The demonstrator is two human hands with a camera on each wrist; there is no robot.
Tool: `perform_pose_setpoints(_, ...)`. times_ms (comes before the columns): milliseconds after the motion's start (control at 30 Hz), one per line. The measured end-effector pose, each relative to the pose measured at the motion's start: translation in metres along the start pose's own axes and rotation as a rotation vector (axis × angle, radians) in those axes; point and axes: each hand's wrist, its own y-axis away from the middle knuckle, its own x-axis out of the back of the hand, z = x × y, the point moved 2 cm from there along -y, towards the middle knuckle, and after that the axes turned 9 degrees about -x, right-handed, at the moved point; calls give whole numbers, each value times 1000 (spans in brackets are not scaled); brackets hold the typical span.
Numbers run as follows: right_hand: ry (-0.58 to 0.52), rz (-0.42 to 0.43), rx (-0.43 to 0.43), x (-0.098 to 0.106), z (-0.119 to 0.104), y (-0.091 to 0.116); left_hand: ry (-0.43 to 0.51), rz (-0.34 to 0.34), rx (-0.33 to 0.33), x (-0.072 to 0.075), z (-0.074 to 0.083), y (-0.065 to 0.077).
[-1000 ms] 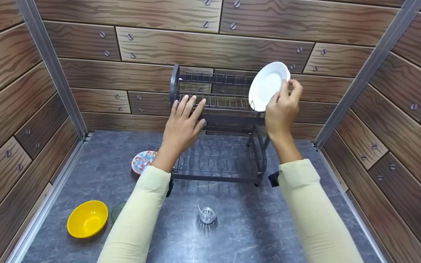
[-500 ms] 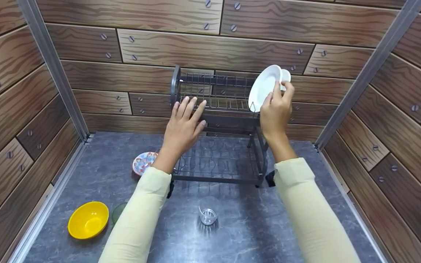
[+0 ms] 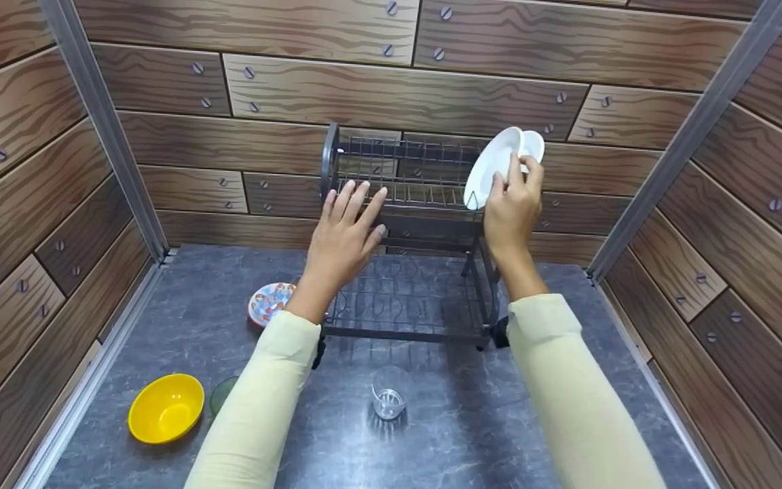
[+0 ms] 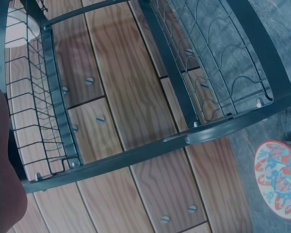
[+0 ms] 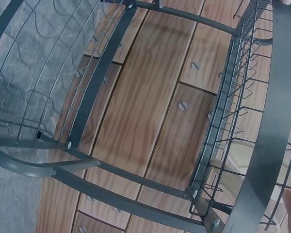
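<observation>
A two-tier dark metal dish rack [image 3: 432, 225] stands against the back wall. At the right end of its upper tier, a white plate [image 3: 488, 175] stands tilted on edge, pinched by my right hand [image 3: 513, 214] between thumb and fingers. Another white rounded piece [image 3: 534, 144] shows just behind that plate. My left hand [image 3: 343, 241] rests with straight, spread fingers at the front left of the upper tier, holding nothing. In the right wrist view, white dishware [image 5: 240, 158] shows through the upper wires.
On the grey floor surface are a yellow bowl [image 3: 165, 409], a patterned dish [image 3: 270, 303] partly behind the left arm, and a green glass-like dish [image 3: 221, 394] mostly hidden by the sleeve. A small clear glass container [image 3: 388, 404] stands in front of the rack. Wood-patterned walls enclose three sides.
My right hand has shifted slightly left, and the plate has turned more edge-on. The white piece behind it has come into view. My left hand has stayed on the rack.
</observation>
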Motion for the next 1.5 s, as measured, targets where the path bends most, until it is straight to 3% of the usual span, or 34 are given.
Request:
perform_pose_setpoints(333, -12, -7, -7, -3, 6, -3, -3, 18, -7, 0, 0, 0)
perform_pose_setpoints(867, -27, -76, -129, -6, 10, -9, -14, 5, -5, 0, 0, 0)
perform_pose_setpoints(1500, -39, -89, -168, -7, 9, -9, -11, 9, 0, 1, 0, 0)
